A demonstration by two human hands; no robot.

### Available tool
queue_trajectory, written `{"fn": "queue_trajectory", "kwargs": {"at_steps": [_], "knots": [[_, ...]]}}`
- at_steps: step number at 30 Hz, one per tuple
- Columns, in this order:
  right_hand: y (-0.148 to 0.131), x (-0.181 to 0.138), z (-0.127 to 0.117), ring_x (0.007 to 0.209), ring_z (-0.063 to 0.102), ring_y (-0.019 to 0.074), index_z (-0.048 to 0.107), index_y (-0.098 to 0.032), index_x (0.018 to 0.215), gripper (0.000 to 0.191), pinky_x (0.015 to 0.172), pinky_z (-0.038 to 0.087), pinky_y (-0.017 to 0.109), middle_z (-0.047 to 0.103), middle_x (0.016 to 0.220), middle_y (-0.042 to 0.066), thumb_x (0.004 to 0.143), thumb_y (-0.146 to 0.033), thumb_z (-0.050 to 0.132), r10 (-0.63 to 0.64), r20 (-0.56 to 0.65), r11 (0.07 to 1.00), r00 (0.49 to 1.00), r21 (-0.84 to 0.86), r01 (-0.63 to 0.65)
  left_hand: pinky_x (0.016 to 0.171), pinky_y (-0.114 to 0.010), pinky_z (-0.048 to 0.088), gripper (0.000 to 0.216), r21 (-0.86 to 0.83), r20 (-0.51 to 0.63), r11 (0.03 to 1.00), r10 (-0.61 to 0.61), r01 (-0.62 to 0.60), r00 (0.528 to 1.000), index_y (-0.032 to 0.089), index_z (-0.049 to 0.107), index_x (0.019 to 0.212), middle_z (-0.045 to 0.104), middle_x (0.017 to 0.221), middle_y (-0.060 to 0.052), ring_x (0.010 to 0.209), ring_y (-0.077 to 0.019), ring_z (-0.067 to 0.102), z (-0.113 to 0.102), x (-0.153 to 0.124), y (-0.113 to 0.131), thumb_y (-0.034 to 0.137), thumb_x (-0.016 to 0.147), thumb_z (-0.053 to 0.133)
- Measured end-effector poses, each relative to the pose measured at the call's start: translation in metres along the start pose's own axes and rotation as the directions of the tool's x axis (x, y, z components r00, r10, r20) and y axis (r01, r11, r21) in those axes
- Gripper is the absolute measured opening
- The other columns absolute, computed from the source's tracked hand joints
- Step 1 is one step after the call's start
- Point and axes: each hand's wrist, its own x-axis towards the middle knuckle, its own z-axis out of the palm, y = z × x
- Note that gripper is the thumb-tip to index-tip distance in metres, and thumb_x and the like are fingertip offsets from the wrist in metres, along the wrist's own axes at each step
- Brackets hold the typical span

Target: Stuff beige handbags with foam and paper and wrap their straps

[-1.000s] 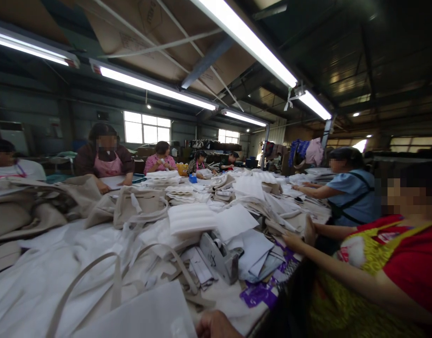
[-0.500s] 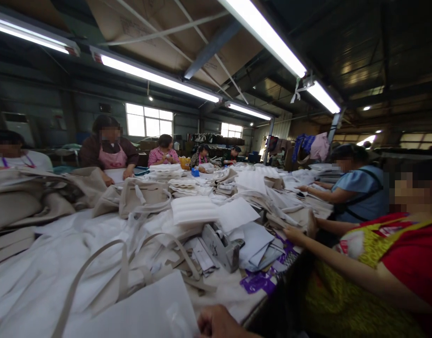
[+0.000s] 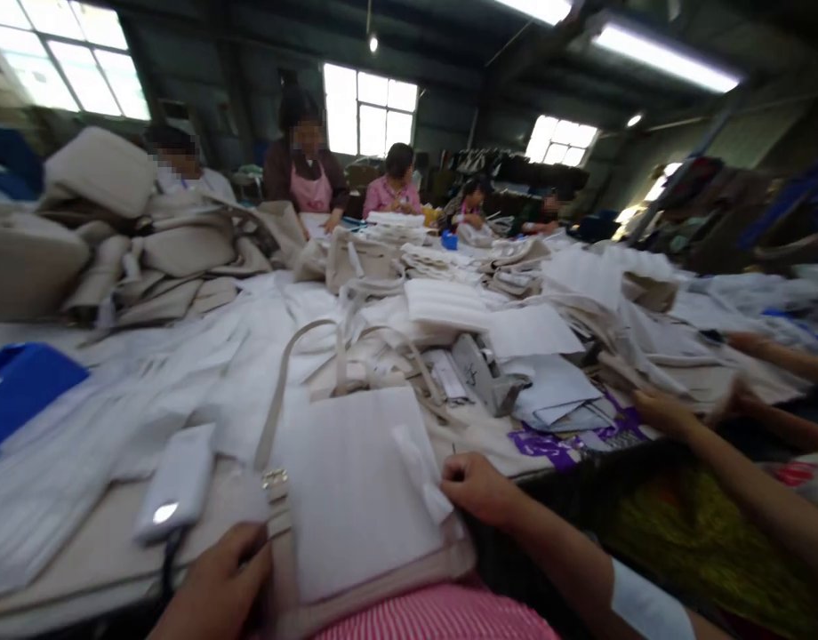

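A white foam sheet lies on a beige tote bag at the table's near edge, right in front of me. My left hand rests on the bag's left edge near a metal clasp, fingers curled against the fabric. My right hand is closed at the sheet's right edge, fingers pinched beside a strip of white tape. The bag's beige handles arch up behind the sheet.
A white power bank with a cable lies left of the bag. A tape dispenser, stacked foam sheets and piles of beige bags cover the long table. A co-worker's arm reaches in at right; other people sit along the far side.
The view has dropped and swung left, from the ceiling lights down to the table's near edge. Both my hands, the bag and the foam sheet now show in full.
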Motion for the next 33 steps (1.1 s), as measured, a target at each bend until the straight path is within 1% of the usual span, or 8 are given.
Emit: {"fn": "queue_trajectory", "kwargs": {"at_steps": [1,4,11,15,20,26,29,33], "knots": [[0.001,0.001,-0.002,0.055,0.036,0.0087,0.049,-0.016,0.055,0.018,0.051,0.027,0.021,0.039,0.052,-0.006,0.068,-0.025,0.057,0.001,0.044,1.0,0.999,-0.002,-0.001,0.07,-0.03,0.049,0.023,0.007,0.06,1.0,-0.009,0.009,0.998,0.019,0.065,0.076,0.067,0.076,-0.001,0.079,-0.0225,0.062,0.001,0.002,-0.004,0.038,0.082,0.052],[0.005,0.002,-0.006,0.053,0.031,0.0082,0.046,-0.017,0.054,0.024,0.049,0.022,0.022,0.035,0.052,-0.006,0.069,-0.031,0.059,0.039,0.132,0.999,0.991,-0.038,-0.034,0.067,-0.029,0.046,0.023,0.043,0.076,0.999,-0.022,0.019,0.997,0.02,0.059,0.068,0.064,0.073,-0.001,0.074,-0.0213,0.06,0.004,0.004,-0.009,0.037,0.081,0.048],[0.004,-0.005,-0.008,0.056,0.039,0.0105,0.05,-0.017,0.06,0.012,0.053,0.028,0.023,0.044,0.056,-0.004,0.068,-0.025,0.053,0.005,0.203,0.99,0.979,-0.139,0.023,0.068,-0.031,0.043,0.024,0.079,0.059,0.997,-0.023,0.018,0.998,0.02,0.056,0.068,0.061,0.074,-0.002,0.074,-0.0212,0.057,0.005,0.001,-0.002,0.037,0.081,0.046],[0.006,-0.007,-0.006,0.061,0.044,0.0131,0.048,-0.018,0.062,0.012,0.057,0.032,0.024,0.049,0.06,-0.002,0.071,-0.025,0.051,0.014,0.186,0.979,0.983,-0.2,0.024,0.07,-0.031,0.043,0.025,0.025,0.051,0.999,-0.047,0.046,0.998,0.019,0.056,0.066,0.06,0.072,-0.002,0.074,-0.0206,0.057,0.002,-0.002,-0.006,0.037,0.081,0.047],[0.008,-0.01,-0.007,0.063,0.045,0.0143,0.047,-0.019,0.063,0.016,0.058,0.032,0.026,0.047,0.062,-0.002,0.074,-0.029,0.05,0.023,0.216,0.974,0.976,-0.225,0.027,0.069,-0.028,0.043,0.022,-0.116,0.179,0.985,-0.106,0.128,0.978,0.018,0.06,0.072,0.061,0.074,0.0,0.073,-0.0183,0.057,-0.003,-0.014,-0.013,0.038,0.077,0.053],[0.014,-0.011,-0.005,0.063,0.046,0.0142,0.046,-0.019,0.066,0.012,0.056,0.032,0.025,0.048,0.063,-0.003,0.074,-0.028,0.05,0.057,0.289,0.98,0.956,-0.201,0.002,0.058,-0.026,0.036,0.022,0.051,0.053,0.995,-0.092,0.089,0.994,0.021,0.041,0.054,0.051,0.062,0.002,0.061,-0.0148,0.049,0.002,-0.022,-0.01,0.029,0.074,0.049],[0.012,-0.011,-0.006,0.061,0.046,0.0148,0.041,-0.02,0.06,0.016,0.055,0.029,0.026,0.047,0.059,-0.002,0.073,-0.024,0.05,0.026,0.245,0.927,0.969,-0.368,0.068,0.062,-0.027,0.038,0.018,0.074,-0.015,0.995,-0.058,0.059,0.998,0.02,0.047,0.057,0.055,0.065,0.001,0.065,-0.0165,0.053,-0.001,-0.023,-0.005,0.027,0.074,0.049],[-0.002,-0.011,-0.025,0.063,0.054,0.0174,0.049,-0.02,0.059,0.021,0.057,0.03,0.028,0.059,0.062,0.002,0.079,-0.026,0.051,-0.008,0.319,0.835,0.948,-0.519,0.181,0.073,-0.031,0.045,0.023,-0.098,-0.131,0.995,-0.045,0.033,0.99,0.018,0.064,0.078,0.065,0.08,-0.003,0.077,-0.0201,0.06,-0.01,-0.023,0.005,0.037,0.081,0.051]]}}
